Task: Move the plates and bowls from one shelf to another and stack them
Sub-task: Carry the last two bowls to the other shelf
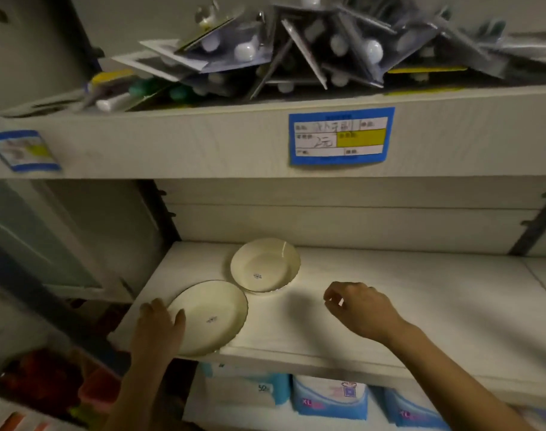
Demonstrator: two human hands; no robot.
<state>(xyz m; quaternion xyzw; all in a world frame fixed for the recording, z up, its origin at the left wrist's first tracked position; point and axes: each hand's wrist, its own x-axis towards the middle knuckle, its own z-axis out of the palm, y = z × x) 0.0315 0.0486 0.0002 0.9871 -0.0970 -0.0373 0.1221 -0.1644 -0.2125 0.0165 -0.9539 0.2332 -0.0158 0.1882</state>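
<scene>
The left hand grips the left rim of the dark-rimmed plate at the shelf's near edge, the right hand loosely curled, its fingers empty; a level lift should clear the scalloped bowl beyond.

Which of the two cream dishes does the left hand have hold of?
The nearer, dark-rimmed plate at the shelf front edge; the left hand grips its left side. The scalloped bowl behind sits untouched.
</scene>
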